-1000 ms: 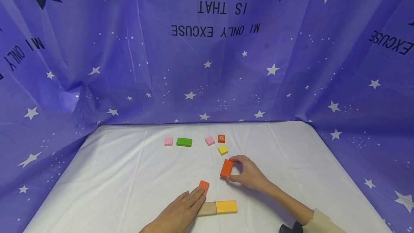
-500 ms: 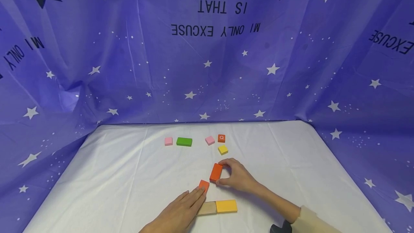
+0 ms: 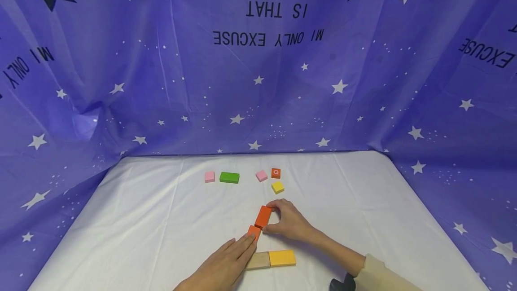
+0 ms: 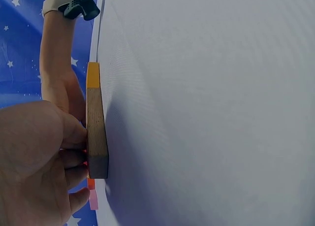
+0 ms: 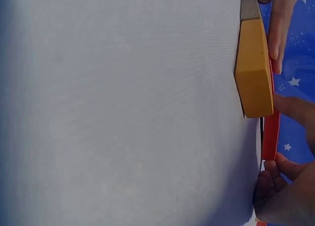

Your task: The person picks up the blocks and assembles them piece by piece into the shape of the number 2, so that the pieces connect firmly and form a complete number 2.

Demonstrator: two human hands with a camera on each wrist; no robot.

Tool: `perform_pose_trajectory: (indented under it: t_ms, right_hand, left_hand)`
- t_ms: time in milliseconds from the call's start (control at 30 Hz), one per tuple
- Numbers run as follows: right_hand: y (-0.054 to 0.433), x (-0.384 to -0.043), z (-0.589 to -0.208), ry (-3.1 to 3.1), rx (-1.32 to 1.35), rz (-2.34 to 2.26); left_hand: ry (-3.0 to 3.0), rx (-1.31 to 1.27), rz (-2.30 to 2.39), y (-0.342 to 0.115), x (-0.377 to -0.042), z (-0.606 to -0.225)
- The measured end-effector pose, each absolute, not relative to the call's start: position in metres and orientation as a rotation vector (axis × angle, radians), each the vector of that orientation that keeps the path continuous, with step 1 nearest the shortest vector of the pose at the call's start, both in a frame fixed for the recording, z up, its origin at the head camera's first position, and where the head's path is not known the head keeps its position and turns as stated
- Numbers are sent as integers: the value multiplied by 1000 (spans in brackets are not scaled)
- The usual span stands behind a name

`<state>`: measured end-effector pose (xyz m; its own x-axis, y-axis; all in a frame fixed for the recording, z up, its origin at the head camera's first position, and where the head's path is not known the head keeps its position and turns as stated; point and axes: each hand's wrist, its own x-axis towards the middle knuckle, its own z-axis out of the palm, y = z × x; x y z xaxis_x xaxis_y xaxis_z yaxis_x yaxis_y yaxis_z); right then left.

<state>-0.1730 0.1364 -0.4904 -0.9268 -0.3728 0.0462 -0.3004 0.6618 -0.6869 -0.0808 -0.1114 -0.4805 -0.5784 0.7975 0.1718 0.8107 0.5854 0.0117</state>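
Observation:
In the head view my right hand [image 3: 291, 221] pinches a long red block [image 3: 264, 217] by its ends between thumb and fingertips. Its near end is right at the far end of an orange-red block [image 3: 254, 231]. Over that second block my left hand [image 3: 226, 259] lies with fingers straight, covering much of it. Just nearer, a bare wooden block [image 3: 257, 260] and a yellow-orange block [image 3: 282, 258] are joined end to end. The left wrist view shows my left hand beside the wooden block [image 4: 97, 127]. In the right wrist view, the yellow-orange block [image 5: 254, 68] partly hides the red one.
Toward the back of the white table [image 3: 133, 219] lie a pink block [image 3: 209, 177], a green block [image 3: 229, 177], another pink block [image 3: 261, 175], a red block lettered Q [image 3: 276, 173] and a small yellow block [image 3: 278, 187]. A purple starred curtain [image 3: 258, 102] surrounds the far sides.
My right hand has brought the long red block left and nearer, up to the end of the orange-red block. My left hand has stayed in place.

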Motion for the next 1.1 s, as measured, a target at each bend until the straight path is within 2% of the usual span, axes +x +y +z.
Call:
perform_pose_trajectory:
  t_ms: [1100]
  right_hand:
    - [134,-174,-492,2766,-648,-1108]
  left_hand:
    - [-2653,-1368,-146,-112,-81,-481]
